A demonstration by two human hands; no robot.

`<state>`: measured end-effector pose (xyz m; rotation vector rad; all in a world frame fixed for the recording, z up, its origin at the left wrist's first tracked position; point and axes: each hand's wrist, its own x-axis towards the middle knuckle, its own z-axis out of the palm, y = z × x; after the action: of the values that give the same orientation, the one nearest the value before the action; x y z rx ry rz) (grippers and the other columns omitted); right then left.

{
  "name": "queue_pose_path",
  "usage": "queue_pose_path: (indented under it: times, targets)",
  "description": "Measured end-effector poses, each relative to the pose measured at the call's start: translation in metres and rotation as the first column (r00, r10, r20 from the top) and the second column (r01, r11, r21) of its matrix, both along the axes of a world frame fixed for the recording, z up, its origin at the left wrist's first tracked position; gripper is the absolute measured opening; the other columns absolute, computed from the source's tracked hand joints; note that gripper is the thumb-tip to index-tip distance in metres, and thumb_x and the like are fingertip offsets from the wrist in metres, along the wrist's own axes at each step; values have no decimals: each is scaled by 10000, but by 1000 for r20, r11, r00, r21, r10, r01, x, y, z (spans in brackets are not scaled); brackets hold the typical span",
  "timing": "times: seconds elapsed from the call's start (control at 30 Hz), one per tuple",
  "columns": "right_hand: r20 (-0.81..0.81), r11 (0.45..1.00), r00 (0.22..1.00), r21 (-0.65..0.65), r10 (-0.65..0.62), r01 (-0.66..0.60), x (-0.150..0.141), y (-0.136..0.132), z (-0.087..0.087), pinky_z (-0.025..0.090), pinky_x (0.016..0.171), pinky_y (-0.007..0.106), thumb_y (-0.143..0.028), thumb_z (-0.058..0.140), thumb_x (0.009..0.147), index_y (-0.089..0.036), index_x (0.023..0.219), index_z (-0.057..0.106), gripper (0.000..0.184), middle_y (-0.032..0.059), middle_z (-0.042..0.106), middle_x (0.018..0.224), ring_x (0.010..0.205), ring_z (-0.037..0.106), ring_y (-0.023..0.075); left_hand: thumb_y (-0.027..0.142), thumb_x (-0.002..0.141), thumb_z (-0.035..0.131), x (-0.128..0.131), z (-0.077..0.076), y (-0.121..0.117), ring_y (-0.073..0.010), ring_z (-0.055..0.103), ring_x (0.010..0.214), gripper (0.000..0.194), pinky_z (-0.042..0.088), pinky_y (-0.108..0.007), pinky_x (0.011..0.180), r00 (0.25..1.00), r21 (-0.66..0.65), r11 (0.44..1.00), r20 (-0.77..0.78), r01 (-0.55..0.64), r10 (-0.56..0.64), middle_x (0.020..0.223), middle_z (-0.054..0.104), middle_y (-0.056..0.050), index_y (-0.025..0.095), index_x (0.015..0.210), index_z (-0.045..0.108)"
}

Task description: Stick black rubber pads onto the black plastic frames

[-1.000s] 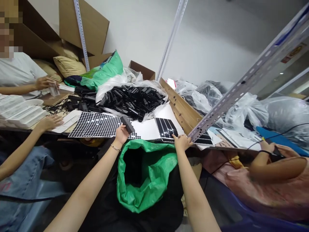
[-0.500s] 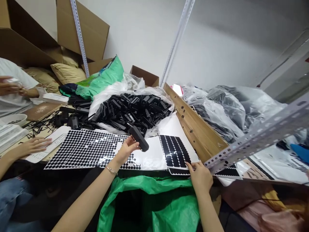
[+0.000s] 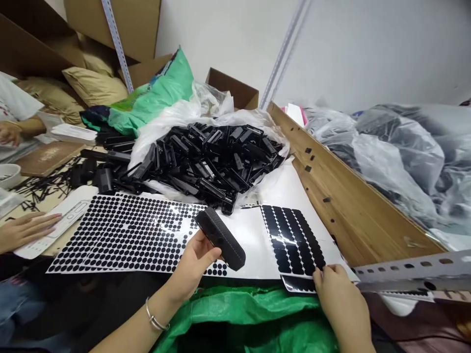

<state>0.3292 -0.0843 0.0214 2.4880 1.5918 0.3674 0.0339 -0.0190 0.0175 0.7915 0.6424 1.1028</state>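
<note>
My left hand (image 3: 193, 267) is closed on a long black plastic piece with a carbon-weave texture (image 3: 222, 240), tilted down to the right above the white sheets. At the lower right corner of a sheet of black stickers in rows (image 3: 285, 240), the thumb and fingertips of my right hand (image 3: 344, 296) are pinched; whether a single sticker is between them is hidden. A second sticker sheet (image 3: 300, 285) peeks out below. To the left lies a sheet of round black stickers (image 3: 128, 235). Similar black pieces (image 3: 206, 166) are heaped behind in an open plastic bag.
A wooden board (image 3: 331, 196) and a perforated metal post (image 3: 412, 267) bound the right side. A green bag (image 3: 253, 318) hangs at the table's front edge. A co-worker's hand (image 3: 29, 230) rests on a white card (image 3: 69, 215) at left; another person sits beyond.
The view has shifted closer and tilted down. My left hand has turned the black piece so its textured face shows more. My right hand stays at the sticker sheet's corner.
</note>
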Motion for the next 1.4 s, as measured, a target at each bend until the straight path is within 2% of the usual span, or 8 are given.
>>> queue_pose_path:
  times: [0.23,0.37,0.47,0.63,0.93,1.1,1.27,1.4]
  targets:
    - [-46,999,999,37,-2,4,17,4,-4,390,505,303,-203,396,891,-148,682,615,307,121,628,759,557,609,208,341,764,748,2,-5,6,-149,634,827,350,541,-269,757,981,18,986,-100,-167,168,884,671,-16,204,1056,612]
    - [-215,978,976,207,16,29,33,-1,-15,459,599,349,-444,465,848,-184,723,610,323,130,660,845,713,651,272,347,787,722,-3,1,8,-154,629,812,338,546,-275,724,984,0,988,-86,-157,156,893,661,-27,190,1064,610]
    - [-357,951,934,290,3,108,38,-2,-18,475,626,388,-674,496,725,-209,691,590,476,125,656,852,743,645,298,350,808,696,-5,6,9,-152,631,811,324,551,-278,703,988,-22,990,-73,-140,138,948,657,-31,196,1077,601]
    - [-470,928,882,315,-29,198,41,3,-13,471,628,405,-797,478,607,-232,565,556,572,116,646,794,736,635,308,299,756,749,-3,7,7,-138,650,797,278,543,-247,743,936,90,942,-116,-323,332,844,670,-2,194,970,606]
    - [-482,934,876,317,6,168,44,4,-10,478,660,412,-721,500,600,-234,562,565,493,105,646,772,748,646,317,278,772,729,-5,10,4,-144,675,810,227,549,-240,724,928,145,927,-93,-346,361,845,690,-9,194,942,604]
    - [-417,935,907,298,-54,193,38,5,-13,467,639,390,-585,541,629,-227,572,544,362,118,646,796,740,632,300,285,783,720,-7,11,5,-140,675,792,233,553,-232,695,933,137,930,-71,-341,353,858,695,-12,195,962,601]
    - [-183,956,983,294,31,24,26,1,-19,400,557,336,-403,451,757,-195,643,598,279,137,672,869,662,596,246,292,772,732,-7,14,4,-145,674,776,227,557,-242,692,940,134,935,-53,-327,337,838,693,-13,188,928,603]
    - [-154,903,981,427,120,-44,24,-2,-19,390,549,304,-343,430,775,-188,680,626,268,108,683,810,597,563,202,299,772,731,-8,17,3,-138,663,755,234,555,-237,672,951,108,948,-48,-298,305,832,687,-10,188,936,607]
